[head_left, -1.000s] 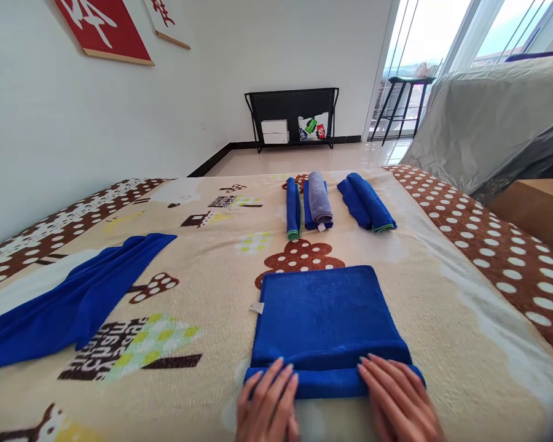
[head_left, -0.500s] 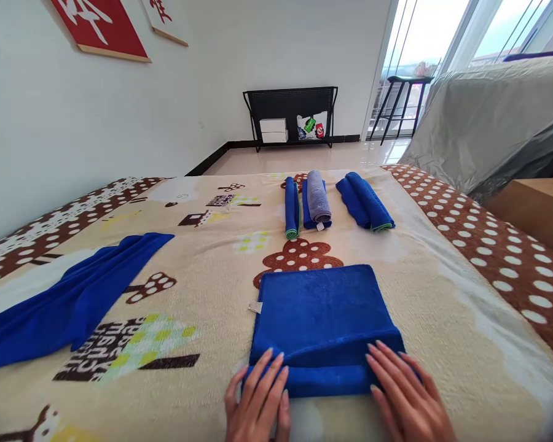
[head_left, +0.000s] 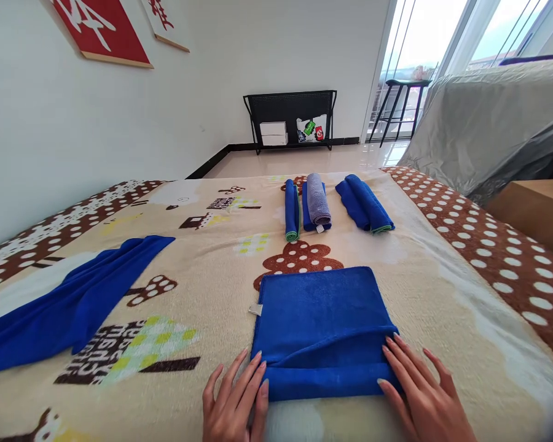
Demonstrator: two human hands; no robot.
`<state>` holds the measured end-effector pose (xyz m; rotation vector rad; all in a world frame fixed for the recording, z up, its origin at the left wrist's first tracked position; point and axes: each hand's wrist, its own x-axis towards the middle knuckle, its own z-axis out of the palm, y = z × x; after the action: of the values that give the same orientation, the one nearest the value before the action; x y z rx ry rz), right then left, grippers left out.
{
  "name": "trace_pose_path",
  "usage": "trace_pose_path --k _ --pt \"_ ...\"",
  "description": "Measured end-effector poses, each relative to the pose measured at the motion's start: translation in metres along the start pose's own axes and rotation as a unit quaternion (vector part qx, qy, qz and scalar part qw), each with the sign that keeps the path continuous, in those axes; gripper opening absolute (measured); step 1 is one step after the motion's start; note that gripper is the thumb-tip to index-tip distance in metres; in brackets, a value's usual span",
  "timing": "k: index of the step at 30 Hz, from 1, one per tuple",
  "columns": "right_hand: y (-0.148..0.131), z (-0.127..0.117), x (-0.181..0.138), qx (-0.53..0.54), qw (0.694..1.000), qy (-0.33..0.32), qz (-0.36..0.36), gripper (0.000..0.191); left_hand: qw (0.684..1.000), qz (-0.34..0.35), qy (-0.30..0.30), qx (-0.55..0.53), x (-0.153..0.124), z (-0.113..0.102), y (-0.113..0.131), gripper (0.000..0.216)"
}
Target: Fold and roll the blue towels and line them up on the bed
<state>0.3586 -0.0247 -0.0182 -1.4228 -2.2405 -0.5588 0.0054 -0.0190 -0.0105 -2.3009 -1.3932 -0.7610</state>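
Both hands have slid apart to the ends of the blue towel (head_left: 322,331). Left hand (head_left: 233,405) and right hand (head_left: 419,393) lie flat with fingers spread, touching its rolled near edge on the blanket (head_left: 212,270).

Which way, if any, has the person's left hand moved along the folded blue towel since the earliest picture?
Yes. The left hand slid outward to the folded blue towel's left end, nearer its white tag.

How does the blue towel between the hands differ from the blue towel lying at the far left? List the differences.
The blue towel between the hands is folded into a neat rectangle with its near edge rolled; the blue towel at the far left lies loose and rumpled. The left hand and right hand touch the first; nothing touches the second. Both lie on the blanket.
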Motion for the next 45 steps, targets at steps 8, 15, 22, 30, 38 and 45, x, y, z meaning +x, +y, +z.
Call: trace_pose_path --k 8,15,22,30,38,45 --pt "-0.077 0.009 0.056 0.072 0.987 0.069 -0.129 0.053 0.961 -0.233 -0.145 -0.02 0.036 0.017 -0.011 0.029" --pt "-0.077 0.012 0.061 0.073 0.987 0.072 -0.126 0.055 0.947 -0.25 -0.162 -0.121 0.034 0.025 -0.027 0.034" --pt "-0.017 0.011 0.015 0.018 1.0 -0.013 -0.015 0.05 0.95 -0.261 -0.145 -0.095 0.031 0.026 -0.037 0.031" --pt "-0.038 0.008 0.027 0.053 0.998 0.042 -0.017 0.033 0.999 -0.039 0.009 0.008 0.056 0.002 0.027 0.021" --pt "-0.039 0.015 0.032 0.042 0.999 -0.01 -0.023 0.045 0.982 0.133 -0.116 0.065 0.036 0.009 0.006 0.047" --pt "-0.03 0.011 0.022 0.034 0.999 0.016 0.006 0.04 0.995 0.092 -0.038 0.032 0.037 0.009 0.028 0.044"
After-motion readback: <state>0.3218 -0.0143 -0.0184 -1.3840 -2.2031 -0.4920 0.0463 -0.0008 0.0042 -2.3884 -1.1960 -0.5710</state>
